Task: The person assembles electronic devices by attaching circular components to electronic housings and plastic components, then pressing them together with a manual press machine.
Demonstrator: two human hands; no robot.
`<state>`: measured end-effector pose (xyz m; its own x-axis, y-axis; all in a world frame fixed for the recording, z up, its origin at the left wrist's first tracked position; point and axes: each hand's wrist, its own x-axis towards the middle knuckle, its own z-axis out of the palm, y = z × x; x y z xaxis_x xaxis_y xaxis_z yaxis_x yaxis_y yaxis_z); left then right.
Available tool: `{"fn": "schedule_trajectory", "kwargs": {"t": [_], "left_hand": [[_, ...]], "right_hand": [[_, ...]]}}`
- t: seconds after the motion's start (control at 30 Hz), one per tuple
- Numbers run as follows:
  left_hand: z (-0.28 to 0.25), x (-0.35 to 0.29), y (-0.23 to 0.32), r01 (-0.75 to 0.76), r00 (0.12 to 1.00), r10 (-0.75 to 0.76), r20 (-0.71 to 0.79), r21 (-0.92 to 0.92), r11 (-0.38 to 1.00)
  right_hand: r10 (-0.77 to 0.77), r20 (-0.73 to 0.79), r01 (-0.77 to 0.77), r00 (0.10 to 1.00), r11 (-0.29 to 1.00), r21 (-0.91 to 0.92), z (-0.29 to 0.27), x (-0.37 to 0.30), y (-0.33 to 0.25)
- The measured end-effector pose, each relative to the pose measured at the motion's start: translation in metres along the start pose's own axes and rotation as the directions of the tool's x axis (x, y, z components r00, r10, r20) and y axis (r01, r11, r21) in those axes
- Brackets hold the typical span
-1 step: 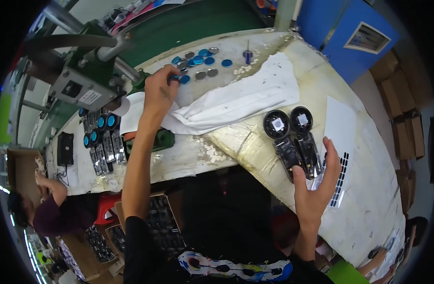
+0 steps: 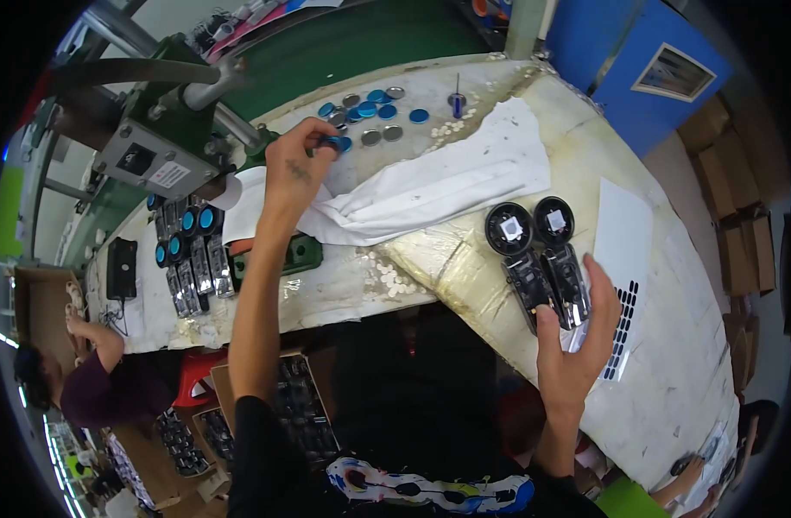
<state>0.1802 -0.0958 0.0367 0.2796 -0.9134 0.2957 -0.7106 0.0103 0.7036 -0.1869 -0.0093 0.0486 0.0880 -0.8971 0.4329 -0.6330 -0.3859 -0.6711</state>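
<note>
Left hand [image 2: 294, 173] pinches a blue disc [image 2: 331, 142], right of the press's [image 2: 145, 145] printed white label [image 2: 168, 176]; right hand [image 2: 572, 367] spreads open around black devices [image 2: 528, 285].

Two black devices [image 2: 528, 281] (round-headed, white-squared) lie side by side, apart from the pinched blue disc [image 2: 337, 142].

No wording or number can be read. To the left of the left hand [image 2: 302, 164], the grey press box [image 2: 119, 178] bears a white label [image 2: 169, 176], its dark print too small to make out. Beyond the right hand's [image 2: 572, 354] fingertips, each of two black round parts [image 2: 494, 233] carries a white square patch [image 2: 511, 228] with no legible lettering.
</note>
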Motion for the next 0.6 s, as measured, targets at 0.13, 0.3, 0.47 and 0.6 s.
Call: {"fn": "schedule_trajectory", "kwargs": {"t": [0.13,0.3,0.47,0.6], "left_hand": [[0.016,-0.055,0.044,0.222,0.955,0.026,0.294,-0.774,0.593],[0.055,-0.124,0.08,0.547,0.832,0.129,0.539,-0.837,-0.027],[0.069,-0.139,0.093,0.568,0.821,0.091,0.564,-0.822,-0.04],[0.072,-0.141,0.096,0.596,0.795,0.08,0.601,-0.799,0.078]], "right_hand": [[-0.104,0.132,0.054,0.986,0.94,0.338,0.018,0.011,-0.015],[-0.262,0.253,0.084,0.931,0.831,0.549,0.026,0.029,-0.023],[-0.254,0.363,0.028,0.897,0.851,0.525,0.018,0.027,-0.005],[-0.207,0.464,-0.071,0.861,0.855,0.513,0.014,0.028,-0.005]]}}
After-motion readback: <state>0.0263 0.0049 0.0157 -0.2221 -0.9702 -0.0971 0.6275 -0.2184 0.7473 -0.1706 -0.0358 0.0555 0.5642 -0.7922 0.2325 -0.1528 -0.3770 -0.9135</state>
